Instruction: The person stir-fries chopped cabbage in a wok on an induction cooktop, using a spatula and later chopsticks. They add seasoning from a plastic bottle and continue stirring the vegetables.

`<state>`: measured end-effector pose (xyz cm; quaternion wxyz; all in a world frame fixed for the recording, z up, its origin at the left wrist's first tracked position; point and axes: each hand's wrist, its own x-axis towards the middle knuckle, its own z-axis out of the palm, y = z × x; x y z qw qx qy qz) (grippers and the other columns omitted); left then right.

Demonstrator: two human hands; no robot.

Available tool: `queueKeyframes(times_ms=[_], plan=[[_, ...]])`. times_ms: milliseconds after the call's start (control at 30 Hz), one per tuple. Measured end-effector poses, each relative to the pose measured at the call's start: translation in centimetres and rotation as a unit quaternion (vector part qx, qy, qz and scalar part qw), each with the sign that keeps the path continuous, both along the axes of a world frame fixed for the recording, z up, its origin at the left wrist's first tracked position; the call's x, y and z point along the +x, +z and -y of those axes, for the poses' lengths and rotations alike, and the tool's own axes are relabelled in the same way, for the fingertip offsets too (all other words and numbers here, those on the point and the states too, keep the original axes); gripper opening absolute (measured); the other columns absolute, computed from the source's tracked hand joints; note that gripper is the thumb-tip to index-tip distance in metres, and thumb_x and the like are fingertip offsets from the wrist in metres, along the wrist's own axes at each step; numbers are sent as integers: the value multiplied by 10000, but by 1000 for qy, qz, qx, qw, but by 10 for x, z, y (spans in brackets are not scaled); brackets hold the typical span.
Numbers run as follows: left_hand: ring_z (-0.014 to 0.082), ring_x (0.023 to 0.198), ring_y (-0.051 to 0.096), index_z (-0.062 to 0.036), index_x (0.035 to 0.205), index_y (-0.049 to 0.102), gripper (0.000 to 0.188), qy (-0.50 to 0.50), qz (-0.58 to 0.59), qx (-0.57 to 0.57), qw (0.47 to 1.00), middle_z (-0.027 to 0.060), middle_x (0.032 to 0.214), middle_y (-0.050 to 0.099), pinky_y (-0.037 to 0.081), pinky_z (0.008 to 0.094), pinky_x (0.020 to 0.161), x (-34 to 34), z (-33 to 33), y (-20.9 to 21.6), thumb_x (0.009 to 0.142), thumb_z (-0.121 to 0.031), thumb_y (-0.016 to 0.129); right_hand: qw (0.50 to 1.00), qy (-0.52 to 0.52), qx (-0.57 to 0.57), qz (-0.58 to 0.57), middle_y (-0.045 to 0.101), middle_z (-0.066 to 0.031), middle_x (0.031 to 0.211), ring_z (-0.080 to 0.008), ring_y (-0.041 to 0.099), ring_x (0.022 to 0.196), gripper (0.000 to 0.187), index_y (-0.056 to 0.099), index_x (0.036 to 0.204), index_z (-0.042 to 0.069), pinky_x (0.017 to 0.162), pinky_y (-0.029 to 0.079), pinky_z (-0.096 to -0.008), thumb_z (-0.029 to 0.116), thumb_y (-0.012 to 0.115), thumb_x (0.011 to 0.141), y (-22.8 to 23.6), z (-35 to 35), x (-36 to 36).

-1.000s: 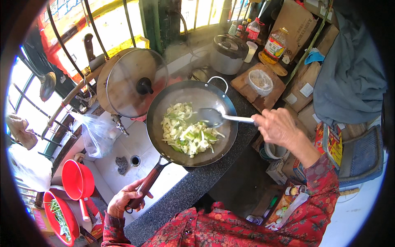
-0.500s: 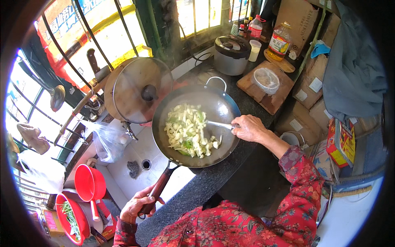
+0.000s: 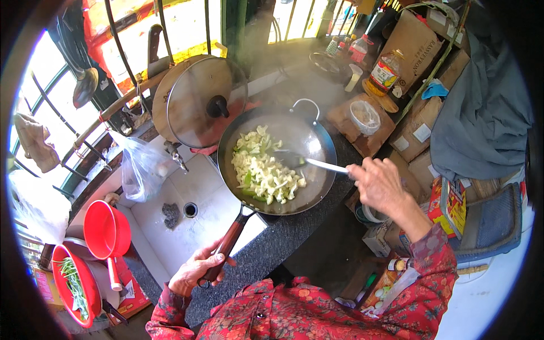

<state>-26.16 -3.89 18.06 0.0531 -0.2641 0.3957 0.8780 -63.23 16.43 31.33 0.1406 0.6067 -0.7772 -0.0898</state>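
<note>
A dark wok [image 3: 317, 148] holds chopped pale cauliflower pieces [image 3: 266, 173] with some green bits among them. My left hand [image 3: 197, 268] is closed around the wok's brown wooden handle [image 3: 231, 241], near its ring end. In my right hand [image 3: 381, 186] is the pale metal handle of a spatula [image 3: 324, 165]. Its dark blade rests in the wok at the right edge of the cauliflower, and haze blurs its exact shape. Steam drifts over the wok's far side.
Left of the wok lies a white sink [image 3: 175, 238] with a scrubber [image 3: 170, 215]. A glass lid [image 3: 192, 110] leans behind it. Red dipper [image 3: 102, 226] and red basin [image 3: 59, 258] stand far left. Oil bottle [image 3: 385, 71] and cutting board [image 3: 345, 116] are at the back right.
The view has shifted. My right hand has drawn back to the right with the spatula, whose handle shows longer. The cauliflower is heaped more to the left. My left hand keeps its grip.
</note>
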Motion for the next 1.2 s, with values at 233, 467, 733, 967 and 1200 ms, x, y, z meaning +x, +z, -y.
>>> queueKeyframes(times_ms=[233, 467, 733, 967, 1200], plan=[[120, 553, 583, -85, 1490, 310, 642, -55, 53, -74, 994, 122, 974, 667, 465, 247, 454, -2, 36, 16, 929, -181, 606, 971, -143, 52, 186, 685, -207, 821, -348, 678, 810, 228, 726, 902, 79, 725, 535, -461, 152, 582, 740, -13, 40, -113], [119, 549, 572, -85, 1481, 330, 640, -98, 93, -82, 987, 121, 952, 675, 451, 243, 457, -15, 78, 30, 912, -119, 620, 960, 3, 60, 275, 695, -178, 855, -354, 673, 767, 298, 697, 974, 77, 735, 536, -452, 283, 594, 785, -98, 100, -139], [110, 535, 571, -86, 1472, 335, 631, -98, 81, -115, 985, 87, 947, 664, 430, 230, 413, -12, 70, 32, 910, -154, 615, 975, 182, -86, 91, 573, -57, 763, -233, 604, 671, 339, 648, 1026, 92, 620, 476, -367, 194, 724, 712, -82, 49, -101], [133, 523, 590, -58, 1464, 312, 609, -62, 22, -71, 995, 124, 939, 666, 455, 247, 411, -2, 51, 11, 932, -159, 592, 984, 166, -57, -14, 515, -67, 802, -228, 562, 716, 425, 622, 1102, 111, 634, 435, -351, 71, 696, 686, -44, -11, -28], [197, 606, 638, -95, 1501, 178, 753, -27, -21, 50, 998, 159, 925, 654, 548, 303, 463, 7, 22, -23, 918, -212, 641, 991, 92, 37, -90, 511, -70, 820, -235, 574, 737, 344, 650, 1071, 135, 624, 465, -356, 70, 661, 733, 23, -33, 19]])
